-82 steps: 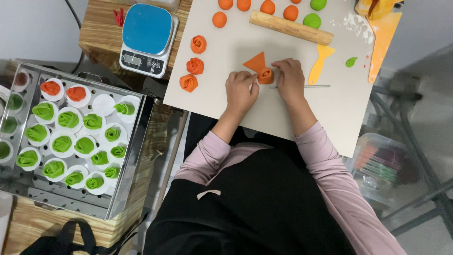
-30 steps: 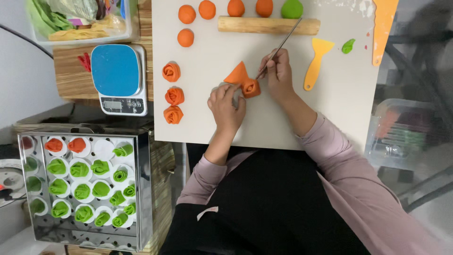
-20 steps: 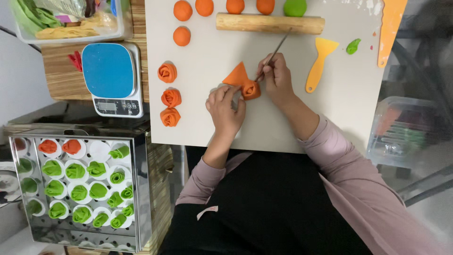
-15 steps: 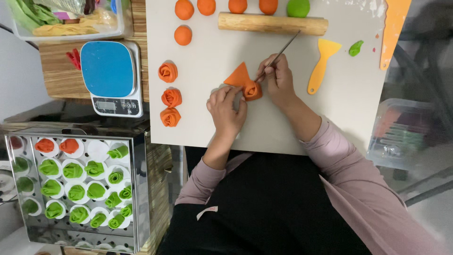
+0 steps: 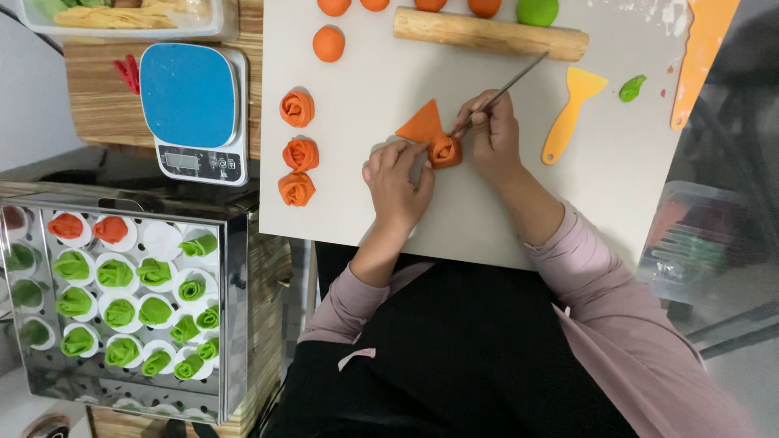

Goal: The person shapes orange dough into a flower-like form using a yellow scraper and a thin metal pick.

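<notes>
On the white board (image 5: pixel 487 211) my left hand (image 5: pixel 396 180) steadies a small orange dough rose (image 5: pixel 444 150) with its fingertips. My right hand (image 5: pixel 489 134) holds a thin stick (image 5: pixel 511 83) like a pen, its tip at the rose. A flat orange dough triangle (image 5: pixel 422 123) lies just behind the rose. Three finished orange dough roses (image 5: pixel 298 151) sit in a column at the board's left edge.
A wooden rolling pin (image 5: pixel 489 33), orange dough balls (image 5: pixel 329 43) and a green dough ball (image 5: pixel 537 10) lie at the far edge. An orange scraper (image 5: pixel 570 109) and a green dough bit (image 5: pixel 631 88) lie right. A blue scale (image 5: pixel 191 105) and a steel tray (image 5: pixel 231 316) of green and orange roses stand left.
My right hand picked up the stick and brought its tip to the rose. The view shifted, so the board sits further right and lower in frame.
</notes>
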